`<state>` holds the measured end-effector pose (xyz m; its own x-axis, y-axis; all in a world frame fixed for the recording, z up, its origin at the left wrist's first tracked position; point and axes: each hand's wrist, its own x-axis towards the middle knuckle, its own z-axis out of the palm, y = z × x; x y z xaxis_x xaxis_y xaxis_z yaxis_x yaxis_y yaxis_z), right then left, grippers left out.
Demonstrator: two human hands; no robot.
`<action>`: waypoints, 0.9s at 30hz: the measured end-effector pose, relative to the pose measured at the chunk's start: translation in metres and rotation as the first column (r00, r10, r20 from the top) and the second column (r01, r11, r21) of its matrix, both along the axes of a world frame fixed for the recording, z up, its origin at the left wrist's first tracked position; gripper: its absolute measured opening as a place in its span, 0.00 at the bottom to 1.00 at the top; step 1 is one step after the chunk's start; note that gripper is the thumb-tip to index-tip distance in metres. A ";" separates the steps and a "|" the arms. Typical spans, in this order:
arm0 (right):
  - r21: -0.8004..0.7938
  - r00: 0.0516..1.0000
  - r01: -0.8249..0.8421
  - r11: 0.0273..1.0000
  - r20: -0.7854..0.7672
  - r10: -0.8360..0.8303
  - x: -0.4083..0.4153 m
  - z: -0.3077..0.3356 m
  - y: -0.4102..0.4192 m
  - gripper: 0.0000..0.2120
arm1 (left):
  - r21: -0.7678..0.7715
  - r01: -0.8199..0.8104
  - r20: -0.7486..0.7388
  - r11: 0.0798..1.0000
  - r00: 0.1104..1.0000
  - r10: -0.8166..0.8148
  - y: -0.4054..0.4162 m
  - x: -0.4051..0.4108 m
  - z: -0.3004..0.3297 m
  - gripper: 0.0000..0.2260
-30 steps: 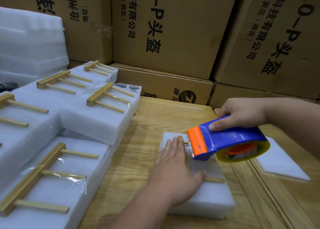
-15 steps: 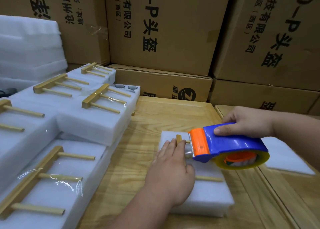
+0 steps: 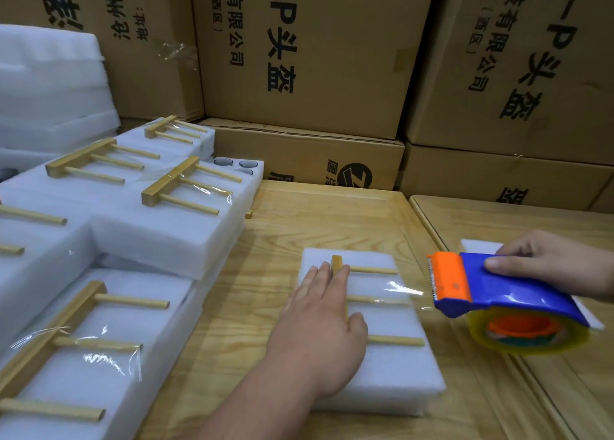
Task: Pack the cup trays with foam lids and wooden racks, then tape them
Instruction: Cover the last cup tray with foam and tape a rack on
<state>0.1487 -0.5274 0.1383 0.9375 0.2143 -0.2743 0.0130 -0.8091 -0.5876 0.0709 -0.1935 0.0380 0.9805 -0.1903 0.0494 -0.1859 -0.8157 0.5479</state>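
Pressing flat on the white foam pack (image 3: 382, 370) mid-table, the left hand (image 3: 319, 326) has its fingers straight over the wooden rack (image 3: 372, 300), with shiny clear tape (image 3: 402, 288) across the dowels. The right hand (image 3: 545, 260) grips a blue-and-orange tape dispenser (image 3: 498, 293) just beside it. One open foam tray (image 3: 254, 170) behind shows round cup tops (image 3: 232, 163); finished packs (image 3: 133, 213) are stacked left.

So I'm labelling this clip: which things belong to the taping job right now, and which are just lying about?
In use:
left hand
right hand
tape dispenser
foam pack
wooden rack

Lying about:
finished packs
foam stack
cardboard boxes
foam sheet
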 end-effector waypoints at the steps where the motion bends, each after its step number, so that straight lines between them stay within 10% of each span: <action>1: 0.011 1.000 -0.003 1.000 -0.002 0.003 0.000 -0.002 0.003 0.38 | 0.009 0.009 -0.020 1.000 1.000 -0.008 0.001 0.000 0.002 0.31; 16: -0.150 0.990 -0.116 0.982 0.057 0.126 -0.015 -0.006 0.015 0.29 | 0.337 0.257 -0.077 0.906 0.966 -0.245 -0.061 0.044 0.036 0.51; 21: -0.428 0.970 -0.153 0.891 0.108 0.218 -0.027 -0.014 0.013 0.35 | 0.421 0.196 -0.039 0.886 0.979 -0.198 -0.067 0.049 0.022 0.49; 27: -0.359 0.968 -0.156 0.920 0.131 0.215 -0.031 -0.018 -0.013 0.34 | 0.461 0.192 -0.024 0.866 0.979 -0.205 -0.067 0.048 0.017 0.45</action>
<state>0.1176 -0.5407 0.1205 0.9282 0.3090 -0.2073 0.2550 -0.9340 -0.2503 0.1191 -0.2605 0.0547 0.9192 -0.3881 -0.0672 -0.3793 -0.9182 0.1144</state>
